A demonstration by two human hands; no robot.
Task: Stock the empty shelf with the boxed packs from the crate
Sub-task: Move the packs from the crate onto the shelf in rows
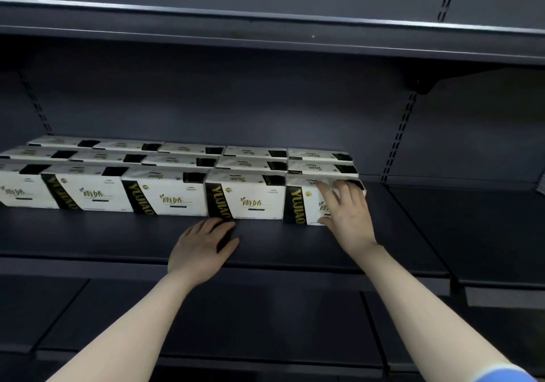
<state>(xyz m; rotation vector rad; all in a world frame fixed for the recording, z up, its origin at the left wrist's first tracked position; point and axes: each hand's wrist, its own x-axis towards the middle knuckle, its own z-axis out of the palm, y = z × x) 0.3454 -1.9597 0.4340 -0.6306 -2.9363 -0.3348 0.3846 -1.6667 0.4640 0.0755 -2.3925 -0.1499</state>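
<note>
Seating the end pack (306, 204) at the right of the front row: right hand (348, 207) lies over its front face, fingers spread across the top edge, thumb at the bottom corner. Left hand (203, 249) rests flat on the shelf (118, 234), fingers loosely straight, tips near the base of the neighbouring pack (246, 197). Three rows of packs already stand toward the back. Best to push squarely until the faces line up, closing the gap to the neighbour. Crate not in view.
</note>
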